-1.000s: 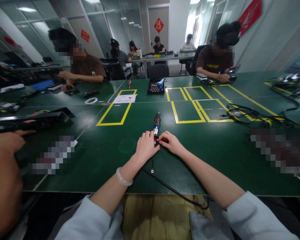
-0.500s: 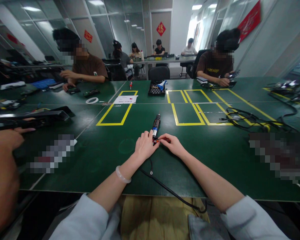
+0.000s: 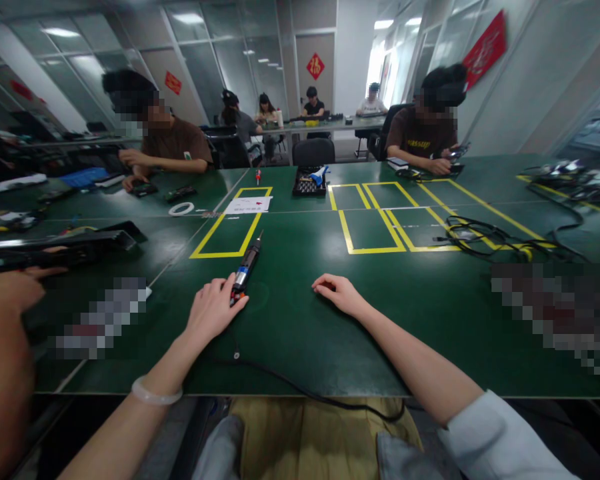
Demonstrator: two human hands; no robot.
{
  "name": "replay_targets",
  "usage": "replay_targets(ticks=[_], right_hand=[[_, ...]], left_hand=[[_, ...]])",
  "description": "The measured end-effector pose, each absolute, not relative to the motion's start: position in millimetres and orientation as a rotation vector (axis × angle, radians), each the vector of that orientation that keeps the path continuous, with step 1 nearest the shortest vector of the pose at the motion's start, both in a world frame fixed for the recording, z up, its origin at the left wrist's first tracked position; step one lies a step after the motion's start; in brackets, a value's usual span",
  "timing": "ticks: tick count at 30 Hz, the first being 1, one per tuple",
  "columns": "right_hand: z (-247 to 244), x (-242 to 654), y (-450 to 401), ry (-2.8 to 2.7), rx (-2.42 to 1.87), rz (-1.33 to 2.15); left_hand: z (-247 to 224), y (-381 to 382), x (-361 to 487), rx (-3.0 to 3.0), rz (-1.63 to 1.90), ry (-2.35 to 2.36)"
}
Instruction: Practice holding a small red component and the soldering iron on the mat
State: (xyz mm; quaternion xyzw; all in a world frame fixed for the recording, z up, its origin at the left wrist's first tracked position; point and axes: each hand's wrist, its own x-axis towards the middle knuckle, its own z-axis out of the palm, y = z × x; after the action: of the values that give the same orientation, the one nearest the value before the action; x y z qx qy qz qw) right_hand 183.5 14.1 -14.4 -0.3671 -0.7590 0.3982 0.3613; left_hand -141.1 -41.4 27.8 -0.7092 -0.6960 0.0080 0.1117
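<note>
On the green table my left hand point(image 3: 215, 305) is closed around the rear end of an electric screwdriver point(image 3: 247, 261). Its body is black with a silver and blue band, and its thin bit points away from me, slightly to the right. A black cord point(image 3: 300, 387) with a small ring terminal point(image 3: 237, 356) runs from under that hand over the table's front edge. To the right, my right hand point(image 3: 341, 293) rests on the tabletop with its fingers curled in and nothing visible in them. It is apart from the screwdriver.
Yellow tape rectangles point(image 3: 375, 251) mark the table. Farther back are a paper sheet point(image 3: 249, 205), a small red screwdriver point(image 3: 259, 177) and a black tray of small parts point(image 3: 309, 181). Coiled cables point(image 3: 480, 233) lie at right. A co-worker's arm point(image 3: 10, 300) reaches in from the left.
My left hand has carried the electric screwdriver leftward, tilting its bit to the right, and the cord has shifted with it. My right hand has come away from the screwdriver's rear end.
</note>
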Motion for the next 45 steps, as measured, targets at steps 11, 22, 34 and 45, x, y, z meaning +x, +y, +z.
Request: replay_targets(ticks=[11,22,34,45], right_hand=[[-11.0,183.5,12.3,-1.966,-0.944,1.073],[-10.9,182.0,11.7,-1.973,-0.958,1.066],[-14.1,182.8,13.8,-1.941,-0.921,1.121],[-15.2,179.9,14.0,-1.798,-0.755,1.366]], left_hand=[[33.5,-56.1,-243.9,-1.716,0.2,-2.225],[49.3,-67.0,-227.5,-1.763,0.003,-2.14],[47.0,-21.4,-83.4,-2.672,-1.017,-2.309],[17.5,-0.2,-4.4,-3.223,-1.502,-2.237]])
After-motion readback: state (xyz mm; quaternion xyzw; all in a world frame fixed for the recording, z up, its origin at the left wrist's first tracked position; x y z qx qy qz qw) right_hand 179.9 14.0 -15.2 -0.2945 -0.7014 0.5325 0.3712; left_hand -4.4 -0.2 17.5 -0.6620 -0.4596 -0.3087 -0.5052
